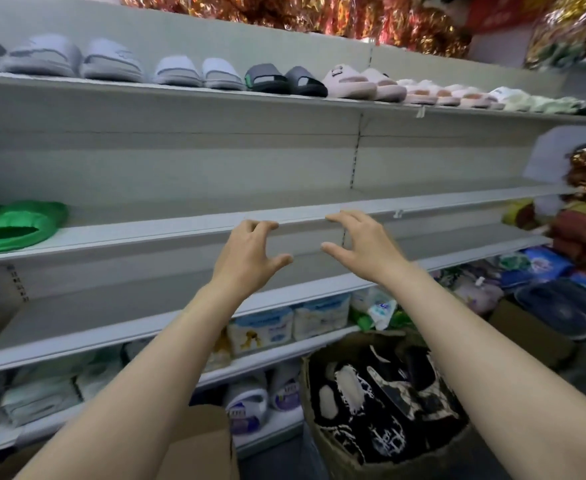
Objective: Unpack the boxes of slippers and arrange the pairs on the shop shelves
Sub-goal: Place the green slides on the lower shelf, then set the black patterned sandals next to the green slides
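My left hand (250, 252) and my right hand (361, 242) are both raised in front of the middle shelf (180, 230), fingers spread, holding nothing. Their fingertips are at the shelf's front edge. A green pair of slippers (14, 225) sits at the left end of that shelf. The top shelf (180, 90) carries a row of pairs: grey slippers (73, 58), a black pair (284, 79), pink ones (364, 84) and pale ones further right. Below my right arm an open cardboard box (322, 445) holds black and white slippers (381, 403).
Lower shelves hold packaged goods (284, 327) and bottles (246, 403). Another cardboard box (198, 445) is under my left arm. Dark slippers in a box (561, 306) and stacked colourful packs (582, 233) lie to the right. Shiny tinsel (319, 12) hangs above.
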`<state>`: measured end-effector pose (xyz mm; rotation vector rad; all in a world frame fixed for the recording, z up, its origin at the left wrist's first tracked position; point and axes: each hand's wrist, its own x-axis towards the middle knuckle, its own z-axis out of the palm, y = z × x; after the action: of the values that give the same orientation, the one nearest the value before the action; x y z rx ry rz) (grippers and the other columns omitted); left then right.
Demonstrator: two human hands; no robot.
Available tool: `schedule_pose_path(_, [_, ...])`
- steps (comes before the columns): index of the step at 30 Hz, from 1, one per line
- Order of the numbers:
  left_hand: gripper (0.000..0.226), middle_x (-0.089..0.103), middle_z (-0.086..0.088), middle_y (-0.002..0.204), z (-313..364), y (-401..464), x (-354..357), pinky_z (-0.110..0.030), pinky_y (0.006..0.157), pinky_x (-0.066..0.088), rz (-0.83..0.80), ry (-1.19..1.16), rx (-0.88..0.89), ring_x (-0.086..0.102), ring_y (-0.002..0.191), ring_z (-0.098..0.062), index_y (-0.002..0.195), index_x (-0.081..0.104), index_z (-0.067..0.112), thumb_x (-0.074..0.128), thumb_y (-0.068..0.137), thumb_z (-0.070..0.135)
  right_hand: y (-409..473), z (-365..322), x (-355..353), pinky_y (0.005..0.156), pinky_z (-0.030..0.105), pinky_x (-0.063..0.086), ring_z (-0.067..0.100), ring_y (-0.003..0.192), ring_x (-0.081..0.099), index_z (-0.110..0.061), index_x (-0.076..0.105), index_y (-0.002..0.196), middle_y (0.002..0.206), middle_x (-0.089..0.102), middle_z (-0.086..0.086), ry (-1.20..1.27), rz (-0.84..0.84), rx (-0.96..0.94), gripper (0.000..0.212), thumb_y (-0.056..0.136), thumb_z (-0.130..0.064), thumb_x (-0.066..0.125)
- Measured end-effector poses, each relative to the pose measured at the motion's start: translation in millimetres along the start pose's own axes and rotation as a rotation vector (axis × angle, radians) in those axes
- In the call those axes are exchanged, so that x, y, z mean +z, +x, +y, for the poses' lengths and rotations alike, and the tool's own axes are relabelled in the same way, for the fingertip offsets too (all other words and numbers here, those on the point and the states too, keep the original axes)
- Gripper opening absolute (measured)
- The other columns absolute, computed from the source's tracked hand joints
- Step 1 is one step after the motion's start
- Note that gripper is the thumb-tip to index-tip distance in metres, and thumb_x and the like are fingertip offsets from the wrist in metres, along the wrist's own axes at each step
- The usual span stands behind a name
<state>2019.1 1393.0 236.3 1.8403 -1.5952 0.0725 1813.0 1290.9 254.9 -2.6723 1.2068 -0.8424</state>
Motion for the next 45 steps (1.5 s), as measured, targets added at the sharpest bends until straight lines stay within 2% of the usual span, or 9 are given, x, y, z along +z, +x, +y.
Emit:
schedule_pose_path(10, [0.067,0.047,-0.010,0.143,-4.1,19.5,198.8,-0.036,0.105,0.038,-0.337,-0.081,-0.110,0.043,0.133,-0.030,0.142,0.049,0.021,0.074,0.085,0.046,-44.1,166.6,98.5,0.108,0.037,0.040,0.025,0.134,0.048,-0.022,0.050,0.144,0.147,0.050,0.004,-0.008,-0.255,0.329,0.060,0.092,-0.047,0.066])
schedule_pose_path(17, [0.068,0.055,-0.013,0.135,-44.4,-22.3,347.1,-0.031,0.099,0.039,-0.692,-0.192,-0.346,0.051,0.125,-0.030,0.138,0.054,0.016,0.077,0.081,0.046,-107.7,258.4,210.7,0.102,0.032,0.043,0.024,0.130,0.053,-0.020,0.053,0.142,0.144,0.055,0.005,0.148,-0.650,0.615,0.059,0.092,-0.045,0.069])
schedule_pose_path(21, [0.069,0.053,-0.013,0.136,-56.4,-53.2,398.8,-0.034,0.097,0.041,-0.829,-0.216,-0.474,0.052,0.123,-0.030,0.139,0.052,0.018,0.075,0.082,0.050,-145.1,296.7,244.3,0.086,0.026,0.042,0.026,0.118,0.061,-0.013,0.063,0.130,0.127,0.065,0.007,0.209,-0.683,0.723,0.045,0.091,-0.034,0.072])
schedule_pose_path(23, [0.069,0.054,-0.011,0.137,-52.9,-64.0,418.1,-0.031,0.091,0.040,-0.865,-0.232,-0.501,0.053,0.123,-0.028,0.141,0.051,0.019,0.073,0.084,0.051,-155.9,313.5,251.9,0.088,0.023,0.040,0.025,0.118,0.060,-0.011,0.062,0.131,0.126,0.065,0.007,0.235,-0.660,0.788,0.046,0.091,-0.031,0.073])
schedule_pose_path(26, [0.063,0.059,-0.009,0.130,-35.0,-70.8,445.6,-0.028,0.083,0.041,-0.875,-0.308,-0.533,0.058,0.115,-0.026,0.139,0.052,0.019,0.072,0.086,0.048,-162.6,339.1,257.0,0.096,0.026,0.041,0.026,0.121,0.057,-0.012,0.058,0.135,0.130,0.060,0.009,0.217,-0.616,0.834,0.051,0.091,-0.032,0.073])
schedule_pose_path(31, [0.067,0.063,-0.007,0.129,8.3,-65.1,483.3,-0.030,0.094,0.047,-0.827,-0.407,-0.618,0.060,0.117,-0.024,0.140,0.052,0.015,0.073,0.085,0.048,-161.7,388.3,256.8,0.093,0.034,0.050,0.025,0.108,0.061,-0.011,0.061,0.129,0.128,0.054,0.011,0.215,-0.560,0.855,0.046,0.090,-0.032,0.074])
schedule_pose_path(37, [0.063,0.065,-0.005,0.119,67.1,-63.8,526.7,-0.032,0.090,0.050,-0.748,-0.515,-0.857,0.062,0.106,-0.019,0.135,0.051,0.013,0.078,0.084,0.038,-175.0,448.6,245.2,0.110,0.045,0.039,0.034,0.137,0.040,-0.018,0.044,0.145,0.147,0.044,0.012,0.127,-0.595,0.890,0.072,0.084,-0.039,0.077])
schedule_pose_path(41, [0.087,0.043,-0.013,0.143,91.1,-71.9,560.6,-0.044,0.107,0.044,-0.656,-0.456,-0.977,0.048,0.130,-0.032,0.149,0.035,0.015,0.079,0.080,0.046,-193.9,481.7,249.0,0.111,0.046,0.040,0.028,0.139,0.042,-0.030,0.025,0.155,0.150,0.045,0.005,0.274,-0.661,0.961,0.095,0.078,-0.044,0.079])
schedule_pose_path(45, [0.095,0.030,-0.016,0.150,104.2,-81.2,579.3,-0.042,0.108,0.039,-0.539,-0.356,-1.061,0.042,0.134,-0.036,0.155,0.026,0.015,0.078,0.081,0.045,-199.9,500.0,259.1,0.107,0.043,0.043,0.034,0.134,0.046,-0.019,0.029,0.153,0.147,0.041,0.013,0.232,-0.688,0.989,0.098,0.076,-0.042,0.084])
